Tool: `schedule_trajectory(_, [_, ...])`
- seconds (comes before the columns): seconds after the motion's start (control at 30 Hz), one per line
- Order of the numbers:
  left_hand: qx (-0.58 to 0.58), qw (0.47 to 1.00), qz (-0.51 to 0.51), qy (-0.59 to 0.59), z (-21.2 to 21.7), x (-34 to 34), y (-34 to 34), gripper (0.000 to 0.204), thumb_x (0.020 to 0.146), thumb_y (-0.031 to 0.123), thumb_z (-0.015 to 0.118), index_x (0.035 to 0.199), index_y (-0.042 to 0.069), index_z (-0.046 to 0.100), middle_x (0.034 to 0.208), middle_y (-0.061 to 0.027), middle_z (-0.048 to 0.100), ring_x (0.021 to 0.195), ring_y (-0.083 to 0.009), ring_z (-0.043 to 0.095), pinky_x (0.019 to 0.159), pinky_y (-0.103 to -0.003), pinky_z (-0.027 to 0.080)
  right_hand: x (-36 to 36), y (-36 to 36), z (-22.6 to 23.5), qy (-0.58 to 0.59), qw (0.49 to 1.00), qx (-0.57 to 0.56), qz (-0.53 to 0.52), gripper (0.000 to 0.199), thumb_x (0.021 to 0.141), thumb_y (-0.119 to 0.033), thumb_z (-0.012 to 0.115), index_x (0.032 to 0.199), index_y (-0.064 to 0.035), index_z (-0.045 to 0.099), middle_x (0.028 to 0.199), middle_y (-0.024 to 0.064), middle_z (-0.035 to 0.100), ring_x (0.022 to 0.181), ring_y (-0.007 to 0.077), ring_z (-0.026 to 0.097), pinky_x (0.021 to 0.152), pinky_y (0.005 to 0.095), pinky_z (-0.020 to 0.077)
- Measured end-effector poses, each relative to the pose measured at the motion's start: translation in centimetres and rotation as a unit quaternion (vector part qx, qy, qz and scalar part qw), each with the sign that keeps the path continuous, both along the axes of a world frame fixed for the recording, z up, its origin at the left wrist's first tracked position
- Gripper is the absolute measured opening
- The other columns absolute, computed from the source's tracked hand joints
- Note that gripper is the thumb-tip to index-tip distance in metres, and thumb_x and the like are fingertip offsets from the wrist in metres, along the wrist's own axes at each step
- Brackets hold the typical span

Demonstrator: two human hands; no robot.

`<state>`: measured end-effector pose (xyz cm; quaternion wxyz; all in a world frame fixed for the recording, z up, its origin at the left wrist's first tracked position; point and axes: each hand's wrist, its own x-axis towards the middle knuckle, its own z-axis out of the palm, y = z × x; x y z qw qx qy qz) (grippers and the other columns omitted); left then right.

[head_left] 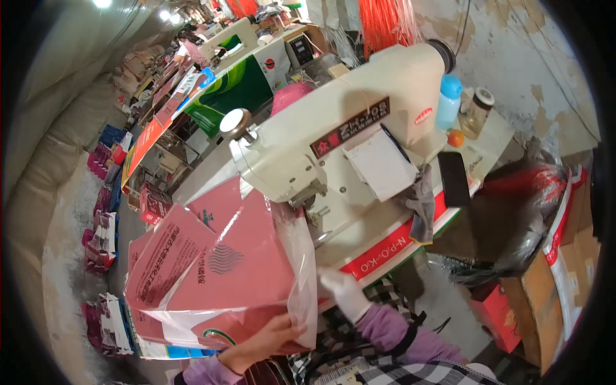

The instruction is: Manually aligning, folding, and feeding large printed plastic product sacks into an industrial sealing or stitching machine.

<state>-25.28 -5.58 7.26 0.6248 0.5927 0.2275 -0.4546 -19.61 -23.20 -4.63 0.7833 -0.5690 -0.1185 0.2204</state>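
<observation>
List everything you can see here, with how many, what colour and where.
sewing machine: one, cream, centre on the bench
pink bag: one, pink with clear plastic liner, under the machine head
phone: one, black, on the bench at right
bottle: one, blue, behind the machine
jar: one, clear, beside the bottle
cardboard box: one, brown, far right
bag stacks: several, pink, on the floor at left
left hand: bare, gripping the bag's lower edge
right hand: white glove, at the bag's right side
</observation>
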Motion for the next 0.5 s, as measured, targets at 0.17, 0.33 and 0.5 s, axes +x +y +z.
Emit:
schedule_trajectory(0.17, [0.055,0.800,-0.386,-0.455,1.7,5.9,-4.3,0.014,0.088,0.014,0.065,0.098,0.005,0.062,0.082,-0.0056,0.059,0.077,-0.0175,0.062,0.069,-0.034,0.051,-0.2,1.4,-2.3,0.124,0.986,0.038,-0.106,0.037,0.091,-0.007,0.056,0.126,0.0026,0.053,0.117,0.0067,0.060,0.111,0.0155,0.055,0.094,0.0295,0.0452])
schedule_trajectory(0.33, [0.262,0.384,-0.630,-0.622,3.7,7.6,-8.5,0.018,0.086,0.020,0.062,0.095,0.005,0.063,0.081,-0.0111,0.065,0.078,-0.0274,0.065,0.065,-0.040,0.050,-6.3,0.5,-2.1,-0.149,0.971,-0.133,-0.134,0.047,0.087,-0.014,0.059,0.131,-0.0007,0.050,0.122,0.0212,0.059,0.115,0.0304,0.059,0.097,0.0353,0.0454])
schedule_trajectory(0.5, [0.311,0.579,-0.639,-0.401,2.1,-1.1,-6.6,0.033,0.088,0.031,0.058,0.092,-0.002,0.060,0.069,-0.0157,0.064,0.060,-0.0331,0.065,0.055,-0.043,0.053,-7.9,-2.9,1.0,0.022,0.992,-0.094,-0.083,0.058,0.091,-0.020,0.053,0.144,-0.0090,0.035,0.116,0.0263,0.061,0.113,0.0350,0.059,0.094,0.0366,0.0468])
